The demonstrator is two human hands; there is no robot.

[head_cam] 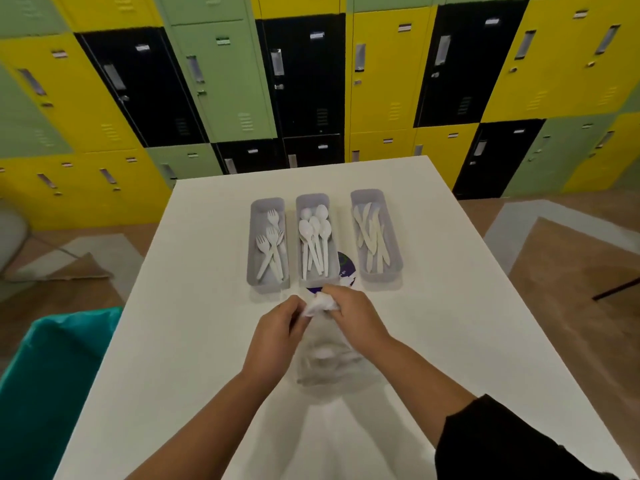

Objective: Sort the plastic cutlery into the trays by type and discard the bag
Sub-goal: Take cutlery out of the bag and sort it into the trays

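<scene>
Three grey trays stand side by side on the white table [450, 323]. The left tray [258, 216] holds white forks [272, 249], the middle tray [300, 216] holds white spoons [315, 233], the right tray [389, 216] holds white knives [372, 237]. Just in front of the middle tray, my left hand [280, 327] and my right hand [349, 310] both grip the crumpled clear plastic bag [320, 303]. The rest of the bag hangs down between my forearms. A purple and white label [346, 268] shows beyond my hands.
A bin lined with a teal bag [52, 375] stands by the table's left edge. Yellow, green and black lockers [311, 81] fill the wall behind. Flattened cardboard [83, 268] lies on the floor at left.
</scene>
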